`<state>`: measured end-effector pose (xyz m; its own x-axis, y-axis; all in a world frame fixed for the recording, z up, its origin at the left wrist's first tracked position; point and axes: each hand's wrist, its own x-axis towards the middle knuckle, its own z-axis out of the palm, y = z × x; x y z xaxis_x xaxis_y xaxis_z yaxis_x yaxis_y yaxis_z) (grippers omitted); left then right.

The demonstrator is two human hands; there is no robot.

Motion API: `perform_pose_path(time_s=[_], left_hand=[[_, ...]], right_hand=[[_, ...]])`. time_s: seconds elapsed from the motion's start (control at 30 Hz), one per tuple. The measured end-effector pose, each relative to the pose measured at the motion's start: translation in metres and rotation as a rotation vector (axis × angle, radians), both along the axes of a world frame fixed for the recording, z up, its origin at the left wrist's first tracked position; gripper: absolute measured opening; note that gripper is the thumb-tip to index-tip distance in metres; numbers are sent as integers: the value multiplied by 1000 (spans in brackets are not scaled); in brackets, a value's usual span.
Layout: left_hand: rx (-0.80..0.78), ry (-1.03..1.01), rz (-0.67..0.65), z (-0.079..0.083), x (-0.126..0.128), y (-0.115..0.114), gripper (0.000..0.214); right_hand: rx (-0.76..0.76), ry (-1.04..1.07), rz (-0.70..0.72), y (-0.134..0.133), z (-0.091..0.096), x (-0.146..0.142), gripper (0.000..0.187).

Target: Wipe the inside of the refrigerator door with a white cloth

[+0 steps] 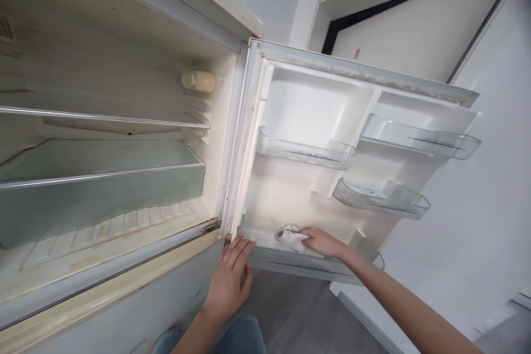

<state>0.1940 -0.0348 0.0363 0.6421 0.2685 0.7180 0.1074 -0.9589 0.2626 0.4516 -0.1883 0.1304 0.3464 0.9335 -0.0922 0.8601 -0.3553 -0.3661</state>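
Note:
A white fridge stands open, its door (315, 105) swung to the right. My right hand (322, 242) is closed on a crumpled white cloth (290, 237) and presses it into the lowest door bin (290, 263). My left hand (230, 279) lies flat with fingers stretched out, resting on the corner of that bin by the door hinge. It holds nothing.
Clear door bins hang higher up: one in the middle (305, 152), two on the right (421, 138) (379, 199). Inside the fridge are glass shelves (99, 177) and a cream thermostat knob (199, 82). My jeans-clad knees (236, 337) show above a grey floor. A white room door (418, 33) is behind.

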Motion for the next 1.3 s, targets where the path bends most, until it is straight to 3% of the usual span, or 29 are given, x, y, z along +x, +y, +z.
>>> perform_pose_path(time_s=[0.1,0.17,0.3,0.37,0.43,0.47,0.53,0.6,0.7,0.77,0.8,0.93,1.1,1.17,1.3], left_hand=[[-16,-10,-3,0,0,-1,55],[-26,-16,0,-1,1,-1,54],[-13,-18,25,-3,2,-1,53],[10,-35,33,-5,4,-1,52],[25,-60,48,-6,6,0,51],[29,-72,57,-6,7,0,51],[36,-86,61,-6,8,0,50],[40,-84,49,-5,8,0,50],[43,-58,29,-3,6,2,51],[41,-44,23,-2,4,3,52],[40,-40,22,-2,4,3,53],[39,-54,28,-3,6,2,52],[49,-62,32,-5,7,2,53],[50,-59,32,-6,6,3,53],[58,-54,26,-6,5,6,53]], right_hand=[[10,-9,-129,-32,-1,20,37],[123,22,-249,-52,0,32,33],[603,293,-696,-91,20,32,38],[957,367,-933,-105,32,15,50],[1274,310,-1075,-115,35,-9,56],[1350,235,-1123,-117,33,-20,56],[1336,-26,-1172,-121,22,-34,53],[1245,-456,-1000,-124,9,-33,46],[995,-1125,-329,-132,-2,-7,53],[727,-1315,-3,-137,-1,16,59],[614,-1345,65,-139,1,26,58],[371,-1291,56,-137,4,46,46],[164,-1058,-58,-126,4,37,44],[188,-1077,-51,-125,11,30,47],[362,-1389,79,-139,36,18,49]])
